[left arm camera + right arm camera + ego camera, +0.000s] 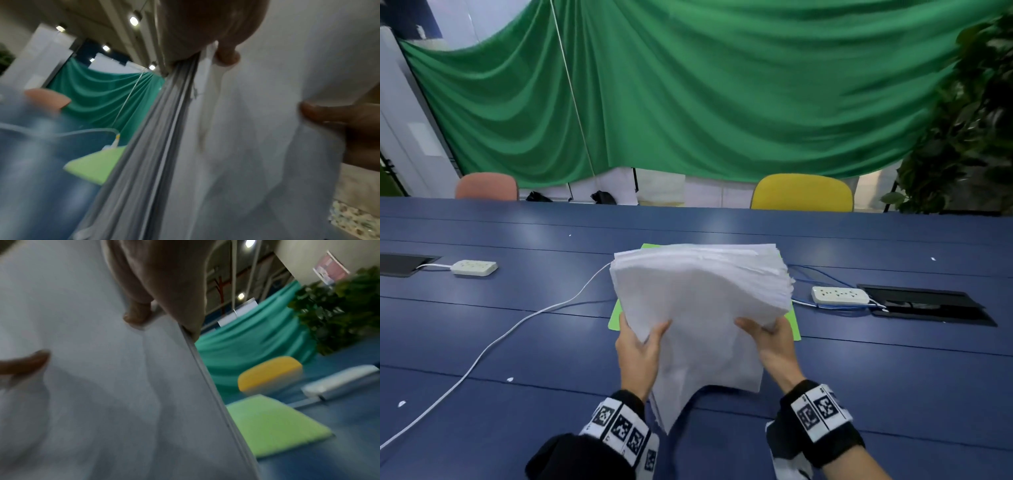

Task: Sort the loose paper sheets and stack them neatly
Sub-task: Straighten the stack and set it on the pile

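Observation:
A thick stack of white paper sheets [698, 301] is held up off the blue table [517, 342], bent and fanned at its far edge. My left hand [640, 346] grips the stack's left side, thumb on top. My right hand [767, 335] grips its right side the same way. In the left wrist view the paper stack [257, 146] fills the right half, its layered edges showing, with my thumb [320, 113] pressed on it. In the right wrist view the paper stack [92, 386] fills the left half. A light green sheet [616, 315] lies flat on the table under the stack.
Two white power strips [474, 267] [840, 295] lie on the table, with a white cable [482, 353] running toward the near left and blue cables [822, 274] at the right. Dark cable hatches [928, 303] are set in the tabletop. A pink chair [487, 186], a yellow chair [803, 192] and a plant [969, 120] stand behind.

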Demonstrator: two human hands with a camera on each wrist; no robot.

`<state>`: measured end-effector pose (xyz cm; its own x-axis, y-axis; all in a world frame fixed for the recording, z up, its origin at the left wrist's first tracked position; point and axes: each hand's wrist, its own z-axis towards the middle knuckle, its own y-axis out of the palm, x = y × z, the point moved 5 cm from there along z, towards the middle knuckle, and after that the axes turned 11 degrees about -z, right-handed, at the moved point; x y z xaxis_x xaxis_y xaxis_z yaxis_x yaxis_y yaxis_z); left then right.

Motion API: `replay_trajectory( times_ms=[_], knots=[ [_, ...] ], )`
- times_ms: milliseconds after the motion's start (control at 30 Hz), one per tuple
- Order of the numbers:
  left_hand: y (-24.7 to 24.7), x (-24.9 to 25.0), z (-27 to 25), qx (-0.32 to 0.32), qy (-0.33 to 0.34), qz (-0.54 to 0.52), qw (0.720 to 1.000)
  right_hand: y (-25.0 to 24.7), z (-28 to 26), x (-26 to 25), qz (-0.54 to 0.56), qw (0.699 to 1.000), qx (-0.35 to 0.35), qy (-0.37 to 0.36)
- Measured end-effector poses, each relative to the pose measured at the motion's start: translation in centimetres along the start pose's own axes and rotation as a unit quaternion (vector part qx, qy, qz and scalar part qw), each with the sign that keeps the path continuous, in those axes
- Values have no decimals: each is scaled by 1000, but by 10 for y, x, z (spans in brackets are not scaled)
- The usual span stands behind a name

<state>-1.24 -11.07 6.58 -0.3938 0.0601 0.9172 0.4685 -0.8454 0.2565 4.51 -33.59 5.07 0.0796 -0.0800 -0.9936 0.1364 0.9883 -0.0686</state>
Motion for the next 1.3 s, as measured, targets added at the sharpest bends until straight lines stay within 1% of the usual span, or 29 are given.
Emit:
replay_trajectory(
  times_ms=[67, 133, 233, 267, 333, 367, 467, 500, 533, 567, 600, 633, 667, 700, 733, 767, 800, 867, 900, 933, 967, 1033, 1100, 1133, 1167, 1200, 1233, 1267, 1300],
  knots=[
    [8, 19, 0, 12, 53, -4, 999, -3, -4, -22, 13, 999, 30, -37],
    [13, 28, -2, 18, 67, -15, 997, -7, -7, -35, 34, 995, 61, -76],
    [11, 17, -14, 10, 45, -10, 999, -9, -15, -27, 29, 994, 74, -73],
    [7, 10, -20, 11, 35, -3, 999, -7, -20, -17, 20, 996, 60, -56],
    [-2, 0, -26, 34, 18, -3, 999, -3, -27, 0, -21, 999, 19, -20],
    [-5, -2, -26, 41, 14, -5, 999, -2, -27, 3, -29, 999, 9, -14],
    [-5, -3, -25, 16, 2, -11, 1000, -9, -18, -17, -15, 999, 24, -30],
    [-5, -4, -25, 12, -1, -10, 1000, -12, -16, -33, -33, 998, 33, -53],
    [-7, -4, -25, 11, -2, -8, 1000, -16, -13, -52, -78, 992, 45, -87],
    [-8, -5, -25, 13, -1, -8, 1000, -16, -13, -74, -161, 976, 55, -134],
    [-9, -6, -24, 16, -1, -11, 1000, -11, -15, -99, -279, 940, 53, -192],
    [-10, -7, -24, 20, -1, -13, 1000, -2, -19, -121, -406, 878, 40, -251],
    [-10, -8, -24, 19, -1, -14, 1000, 13, -23, -139, -520, 803, 5, -290],
    [-10, -8, -24, 16, -1, -14, 1000, 29, -24, -149, -607, 734, -46, -300],
    [-9, -7, -24, 11, 0, -14, 1000, 45, -23, -154, -662, 680, -97, -298],
    [-9, -6, -25, 9, 2, -12, 1000, 60, -22, -155, -694, 644, -140, -291],
    [-8, -5, -25, 6, 3, -15, 1000, 75, -20, -156, -712, 619, -174, -284],
    [-9, -6, -25, -1, 2, -22, 1000, 98, -17, -156, -732, 583, -217, -277],
    [-10, -7, -25, -2, 4, -24, 1000, 105, -18, -158, -737, 569, -224, -287],
    [-13, -9, -24, -3, 2, -28, 1000, 109, -19, -159, -733, 564, -227, -305],
    [-17, -13, -26, -3, -10, -32, 999, 110, -22, -159, -722, 569, -230, -321],
    [-29, -27, -32, 2, -55, -21, 998, 105, -33, -159, -693, 589, -237, -343],
    [-43, -46, -41, 27, -82, 35, 996, 93, -42, -159, -672, 607, -235, -354],
    [-51, -52, -46, 48, -80, 74, 993, 84, -47, -162, -659, 625, -229, -350],
    [-57, -55, -49, 75, -76, 107, 989, 73, -49, -167, -639, 654, -217, -342],
    [-63, -58, -49, 107, -79, 107, 985, 58, -50, -174, -608, 697, -204, -322],
    [-69, -59, -47, 136, -95, 75, 983, 41, -48, -179, -557, 754, -192, -290],
    [-74, -62, -42, 154, -107, 12, 982, 23, -44, -184, -489, 814, -184, -253],
    [-77, -64, -36, 149, -118, -33, 981, 4, -40, -186, -409, 869, -180, -215]
  ],
)
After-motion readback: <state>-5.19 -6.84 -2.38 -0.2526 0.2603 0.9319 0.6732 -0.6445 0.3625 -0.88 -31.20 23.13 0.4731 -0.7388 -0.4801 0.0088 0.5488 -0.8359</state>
